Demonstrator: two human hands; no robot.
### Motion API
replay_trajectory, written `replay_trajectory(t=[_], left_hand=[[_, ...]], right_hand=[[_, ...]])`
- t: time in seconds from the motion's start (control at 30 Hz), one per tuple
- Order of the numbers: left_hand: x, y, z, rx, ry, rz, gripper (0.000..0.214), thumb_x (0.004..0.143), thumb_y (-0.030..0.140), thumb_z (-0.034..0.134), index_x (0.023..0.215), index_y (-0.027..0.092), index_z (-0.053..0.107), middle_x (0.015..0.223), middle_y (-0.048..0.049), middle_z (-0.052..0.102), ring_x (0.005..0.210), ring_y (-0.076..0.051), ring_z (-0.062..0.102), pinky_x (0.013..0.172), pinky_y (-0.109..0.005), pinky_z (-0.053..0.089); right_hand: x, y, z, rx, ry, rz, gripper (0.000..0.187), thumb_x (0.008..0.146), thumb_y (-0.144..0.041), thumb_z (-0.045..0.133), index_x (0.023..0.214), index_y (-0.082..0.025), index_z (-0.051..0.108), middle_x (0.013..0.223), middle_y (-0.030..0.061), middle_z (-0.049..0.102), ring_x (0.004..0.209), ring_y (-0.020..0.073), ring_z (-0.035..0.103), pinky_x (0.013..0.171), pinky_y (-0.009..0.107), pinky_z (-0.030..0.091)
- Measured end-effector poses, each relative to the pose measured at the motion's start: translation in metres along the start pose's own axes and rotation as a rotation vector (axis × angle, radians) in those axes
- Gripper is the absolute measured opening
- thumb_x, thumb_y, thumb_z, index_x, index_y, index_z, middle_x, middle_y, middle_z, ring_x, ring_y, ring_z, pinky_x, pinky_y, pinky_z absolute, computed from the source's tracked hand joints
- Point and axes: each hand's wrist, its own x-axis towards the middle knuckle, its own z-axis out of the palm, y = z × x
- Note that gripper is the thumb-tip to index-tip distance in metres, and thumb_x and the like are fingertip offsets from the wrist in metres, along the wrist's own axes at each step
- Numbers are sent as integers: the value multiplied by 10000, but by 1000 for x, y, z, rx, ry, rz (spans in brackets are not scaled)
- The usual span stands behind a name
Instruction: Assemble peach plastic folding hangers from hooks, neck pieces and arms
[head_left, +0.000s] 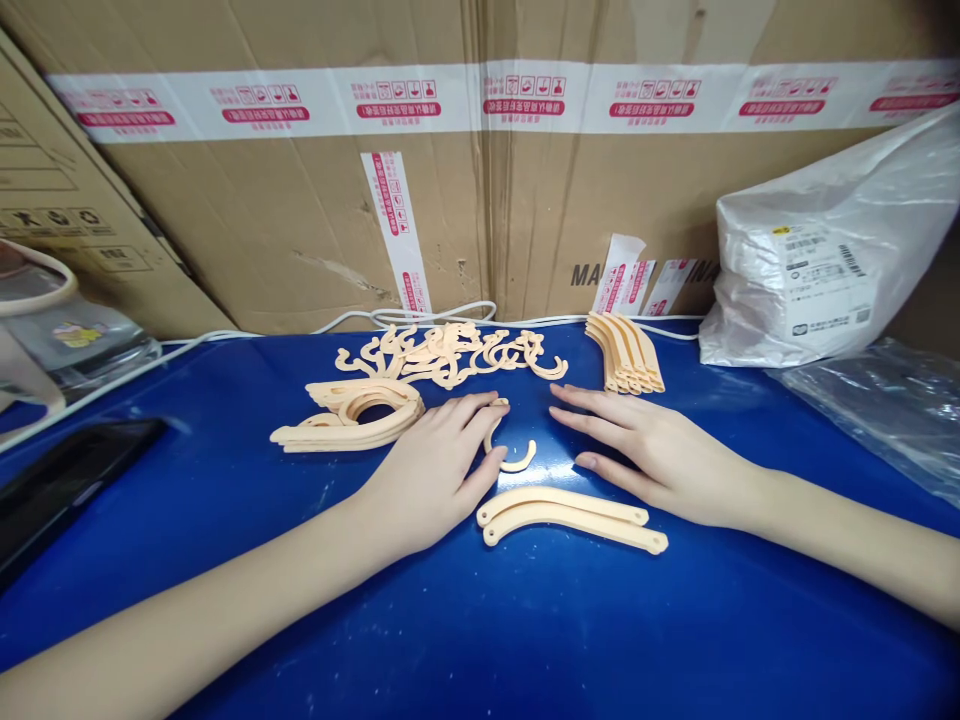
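My left hand (439, 455) rests on the blue table, its fingertips and thumb closed about a small cream plastic hook (519, 462). The curved end of this hook sticks out to the right, while part of it is hidden by the fingers. Opposite, my right hand (652, 445) lies with its fingers spread and nothing in them. Just in front of the hands, two curved cream hanger arms (577, 520) lie side by side. Left of my left hand sits a stack of folded cream hangers (352, 425). Behind both hands spreads a pile of loose cream hooks (450, 350).
More hanger arms (622, 352) are stacked at the back right. A white plastic bag (795, 270) with a label stands at the far right. A black phone (75, 485) lies at left, near a clear container (90, 320). Cardboard boxes (300, 220) and a white cable (360, 320) line the back.
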Motion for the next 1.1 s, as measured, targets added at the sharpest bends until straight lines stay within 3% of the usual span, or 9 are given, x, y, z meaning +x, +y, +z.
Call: replay_trajectory(t=[0.47, 0.67, 0.8, 0.93, 1.1], left_hand=[[-1, 0, 0, -23, 3, 5, 397, 971, 326, 382, 1322, 156, 454, 1355, -99, 515, 1229, -238, 491, 1014, -423, 425], [1, 10, -5, 248, 147, 120, 431, 965, 322, 378, 1314, 84, 465, 1371, -171, 485, 1231, -303, 481, 979, -449, 436], [10, 5, -27, 372, 214, 142, 383, 965, 257, 349, 1263, 75, 504, 1248, -158, 572, 1166, -287, 518, 979, -418, 427], [23, -25, -54, 433, 74, -69, 316, 950, 281, 331, 999, 137, 609, 955, -117, 637, 940, -279, 597, 748, -376, 485], [45, -59, -69, 514, -165, -254, 253, 865, 365, 480, 906, 164, 629, 880, -106, 629, 795, -281, 608, 630, -342, 430]], right_hand=[[-2, 3, 1, 112, -53, 59, 432, 966, -352, 410, 1369, -213, 481, 1469, 91, 409, 1335, 227, 400, 1094, 436, 359], [-2, 4, 1, 115, -58, 54, 428, 969, -348, 403, 1368, -213, 481, 1474, 92, 402, 1334, 223, 402, 1094, 433, 358], [-3, 4, 1, 127, -51, 55, 426, 963, -335, 417, 1370, -222, 476, 1475, 89, 401, 1330, 230, 408, 1089, 443, 365], [-2, 4, 1, 139, -47, 57, 420, 957, -336, 428, 1357, -226, 492, 1464, 88, 417, 1318, 238, 424, 1080, 451, 378], [-2, 5, 1, 141, -40, 52, 417, 959, -326, 422, 1359, -231, 488, 1468, 85, 412, 1322, 239, 419, 1076, 456, 382]])
